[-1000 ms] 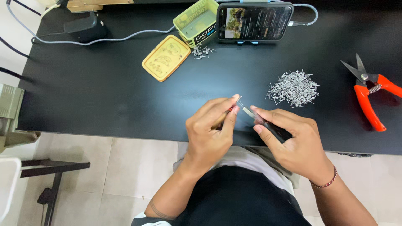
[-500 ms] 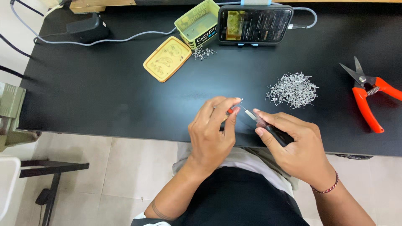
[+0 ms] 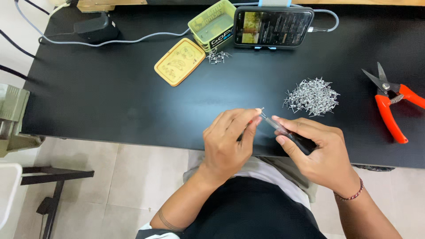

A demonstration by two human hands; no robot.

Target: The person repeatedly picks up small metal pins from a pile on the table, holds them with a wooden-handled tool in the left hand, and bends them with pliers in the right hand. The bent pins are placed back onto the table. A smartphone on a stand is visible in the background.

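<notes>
Down at the near edge of the black table [image 3: 110,102], both hands are working close together, fingertips almost meeting. The left hand [image 3: 226,144] is curled in tight, thumb and forefinger pinched on something tiny with a hint of red at the tips; it's too small to say just what it is. The right hand [image 3: 321,155] is closed around a slim dark-handled tool [image 3: 290,135], its pale metal tip angled up and left, right at the left fingertips, where a small metal piece [image 3: 262,110] pokes up between them. On that right wrist, a thin beaded bracelet [image 3: 349,196]. Just beyond the right hand, a loose heap of small silvery metal parts [image 3: 312,96] lies on the table. Off at the right edge, well apart, orange-handled snips [image 3: 389,106] lie with their blades pointing away. Further back, a yellow flat lid [image 3: 179,61] lies face up, a few more metal bits [image 3: 218,56] beside it, just next to an open yellow-green box [image 3: 212,24]. Touching that box, a phone [image 3: 273,27] lies sideways, screen lit, a cable plugged in at its right end. At the far left corner, a black power adapter [image 3: 96,27] with a grey cable [image 3: 133,41] running across the table.
</notes>
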